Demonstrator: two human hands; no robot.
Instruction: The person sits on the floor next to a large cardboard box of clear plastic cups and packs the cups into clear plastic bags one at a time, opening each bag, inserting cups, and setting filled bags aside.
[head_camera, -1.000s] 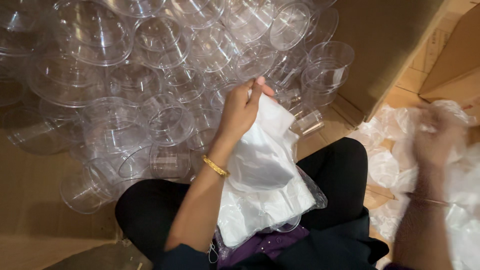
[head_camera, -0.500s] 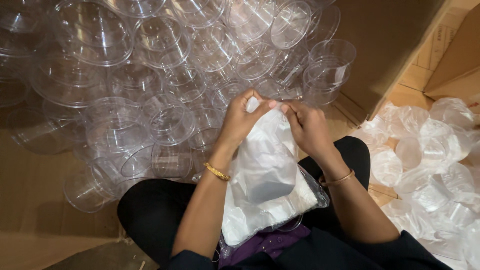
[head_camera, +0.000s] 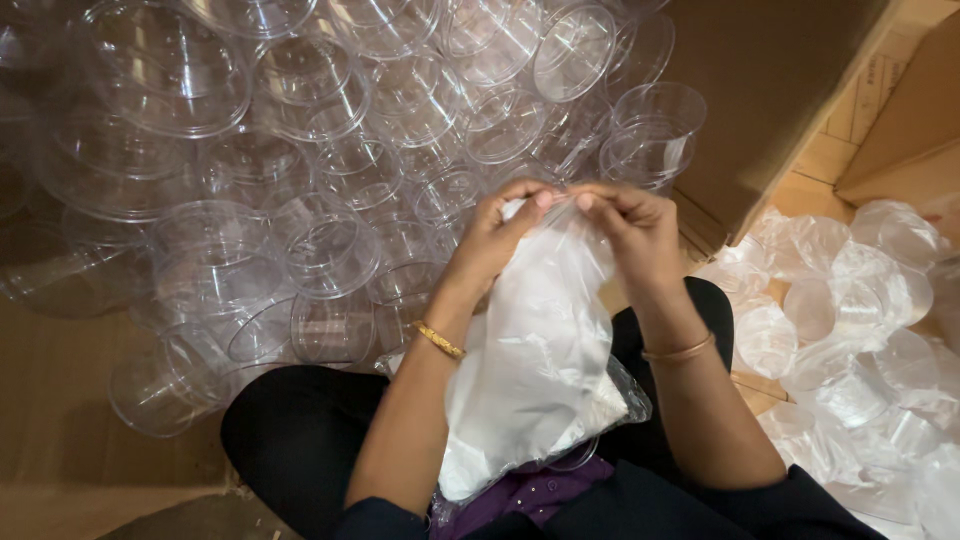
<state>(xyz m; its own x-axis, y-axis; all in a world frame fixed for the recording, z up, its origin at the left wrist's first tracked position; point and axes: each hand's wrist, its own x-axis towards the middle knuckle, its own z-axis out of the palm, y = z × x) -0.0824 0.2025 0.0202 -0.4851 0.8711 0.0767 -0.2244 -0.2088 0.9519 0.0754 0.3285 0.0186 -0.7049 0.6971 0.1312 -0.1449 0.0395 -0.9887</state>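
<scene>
The left hand (head_camera: 500, 230) and the right hand (head_camera: 630, 225) meet at the top edge of a thin white plastic bag (head_camera: 535, 350), each grip closed on the film between thumb and fingertips, the two pinches almost touching at the bag's mouth. The bag hangs down from the fingers into the person's lap, between the forearms, and its lower end rests on a flat clear packet (head_camera: 600, 420) that holds more folded white film; whether anything lies inside the held bag itself cannot be told through the milky plastic. A gold bangle (head_camera: 440, 340) sits on the left wrist and a thinner bracelet (head_camera: 680, 350) on the right. The person sits cross-legged in dark trousers (head_camera: 290, 430) on flattened brown cardboard (head_camera: 60, 440). Far and to the left of the hands spreads a loose heap of clear plastic cups (head_camera: 320, 250), some upright, some tipped on their sides, some nested; all that can be seen into look empty. Just beyond the right hand two stacked clear cups (head_camera: 655, 130) stand upright. To the right, near the knee, lies a pile of cups wrapped in white film (head_camera: 850, 320), touching one another. A brown cardboard box (head_camera: 770, 90) stands at the far right.
</scene>
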